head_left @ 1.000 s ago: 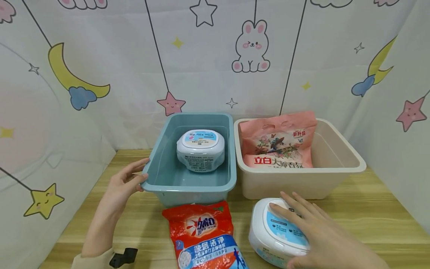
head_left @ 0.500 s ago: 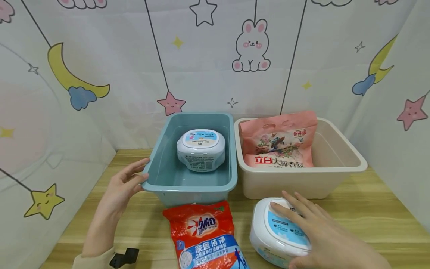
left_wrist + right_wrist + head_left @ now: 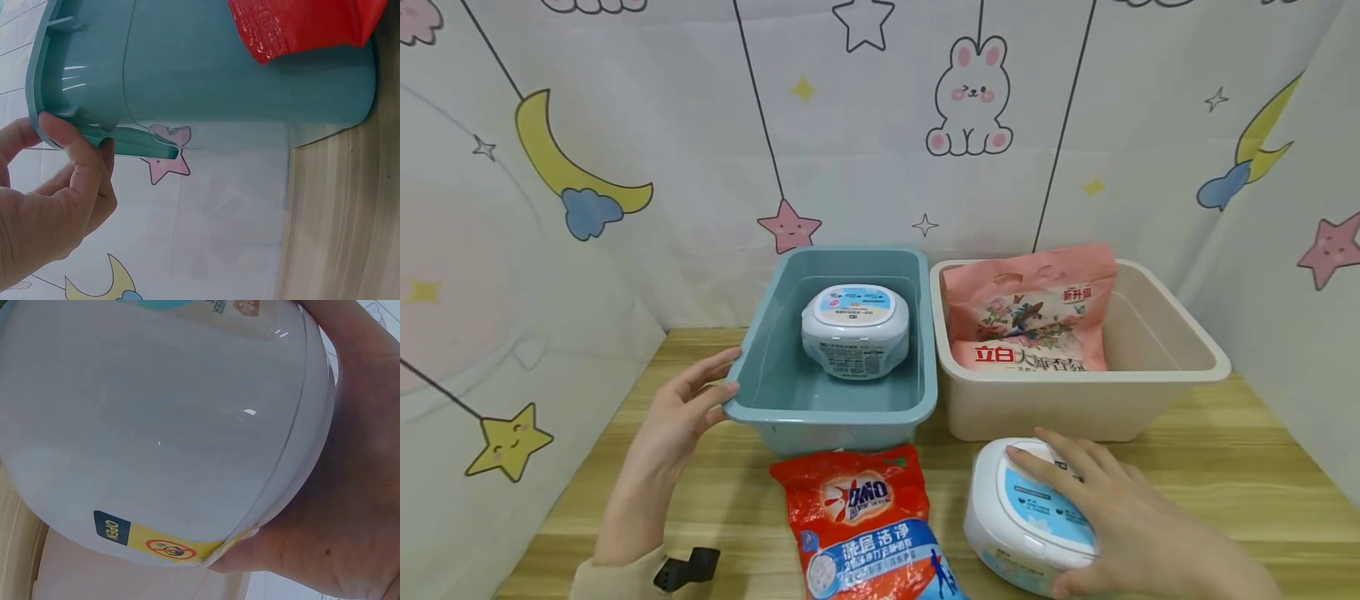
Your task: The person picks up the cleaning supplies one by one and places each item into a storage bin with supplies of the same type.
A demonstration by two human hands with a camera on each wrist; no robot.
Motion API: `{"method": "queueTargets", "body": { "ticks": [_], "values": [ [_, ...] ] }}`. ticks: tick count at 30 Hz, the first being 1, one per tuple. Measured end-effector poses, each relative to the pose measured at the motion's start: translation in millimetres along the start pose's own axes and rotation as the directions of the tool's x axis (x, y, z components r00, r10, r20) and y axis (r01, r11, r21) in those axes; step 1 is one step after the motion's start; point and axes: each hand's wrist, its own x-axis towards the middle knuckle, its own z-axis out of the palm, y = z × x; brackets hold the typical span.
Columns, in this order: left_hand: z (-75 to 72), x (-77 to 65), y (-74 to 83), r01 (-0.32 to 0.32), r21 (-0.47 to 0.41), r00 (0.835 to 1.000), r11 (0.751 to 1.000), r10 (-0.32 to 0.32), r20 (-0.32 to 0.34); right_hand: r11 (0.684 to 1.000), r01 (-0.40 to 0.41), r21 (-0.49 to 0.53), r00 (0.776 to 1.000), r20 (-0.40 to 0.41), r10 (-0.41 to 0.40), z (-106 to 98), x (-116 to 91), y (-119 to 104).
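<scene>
My left hand (image 3: 681, 408) grips the left rim of a blue-green plastic basin (image 3: 835, 417), thumb and fingers on either side of it in the left wrist view. Inside that basin sits a white lidded tub (image 3: 853, 337). At front right, my right hand (image 3: 1127, 517) lies over a similar white tub (image 3: 1000, 525) with a blue label on its lid, holding it between fingers and thumb. The right wrist view shows this tub's side (image 3: 156, 444) up close, with an "OPEN" mark and a yellow strip. Part of its lid is hidden under the hand.
A red OMO detergent bag (image 3: 857, 508) lies in front of the basin, between my hands. Right of the blue basin stands a cream basin (image 3: 1045, 408) holding a pink detergent bag (image 3: 1022, 312). A patterned curtain (image 3: 865, 150) hangs behind the wooden table (image 3: 1262, 467).
The head view has shifted slightly, so everything sits a little further right and higher. My right fingers bend a little more over the tub. Both hands stay where they were.
</scene>
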Motion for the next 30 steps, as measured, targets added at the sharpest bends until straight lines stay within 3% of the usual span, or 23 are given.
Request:
{"method": "queueTargets", "body": {
  "ticks": [8,22,30],
  "values": [
    [0.1,-0.6,0.2,0.003,0.024,1.0,1.0,-0.002,-0.008,1.0,-0.016,0.014,1.0,0.016,0.016,1.9,2.4,0.5],
    [1.2,-0.2,-1.0,-0.001,-0.011,1.0,1.0,0.001,0.004,0.999,-0.034,0.027,0.999,0.016,0.034,2.7,2.5,2.4],
    [-0.6,0.2,-1.8,-0.005,-0.026,1.0,1.0,0.005,0.003,0.997,0.075,-0.036,0.994,-0.078,-0.077,6.3,7.3,5.6]
  ]
}}
